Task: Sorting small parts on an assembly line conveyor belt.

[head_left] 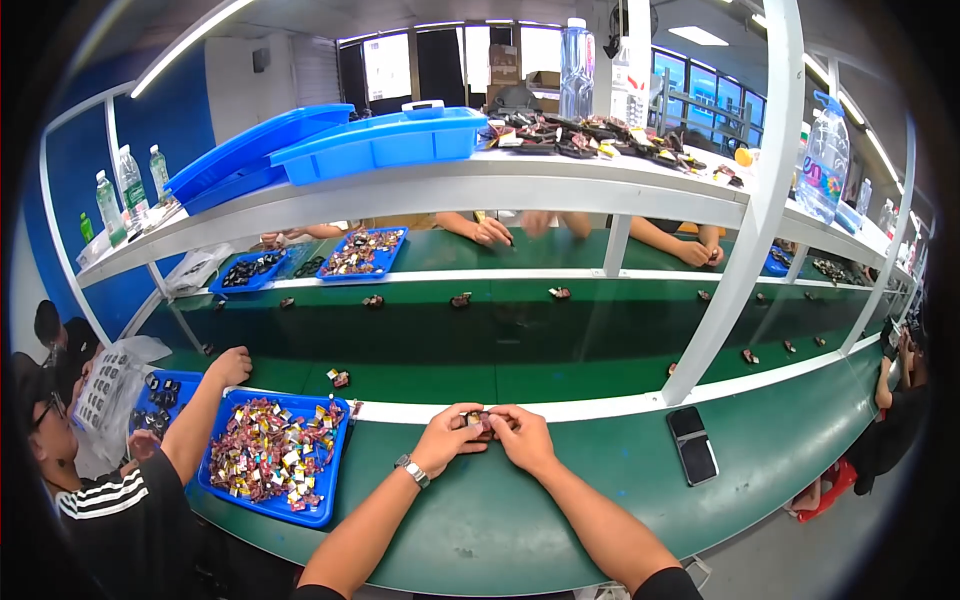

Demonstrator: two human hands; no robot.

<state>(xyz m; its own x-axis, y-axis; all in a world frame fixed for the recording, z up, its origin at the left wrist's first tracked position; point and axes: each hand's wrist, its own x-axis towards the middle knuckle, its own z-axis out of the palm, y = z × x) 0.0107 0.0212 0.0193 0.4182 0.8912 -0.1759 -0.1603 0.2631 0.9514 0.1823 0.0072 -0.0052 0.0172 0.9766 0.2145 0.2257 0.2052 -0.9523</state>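
Observation:
My left hand (447, 437) and my right hand (522, 436) meet over the green bench, both pinching one small dark part (479, 420) with coloured wires between the fingertips. A watch sits on my left wrist. Just to the left lies a blue tray (325, 470) heaped with several small parts in red, yellow and silver. One loose part (339, 377) lies on the green belt beyond the tray.
A black phone (692, 443) lies on the bench at my right. A person in a striped sleeve at my left reaches a hand (231, 365) to the belt. More parts ride the belt (460, 299). Workers' hands (492, 232) opposite, blue bins (380, 140) and bottles on the shelf above.

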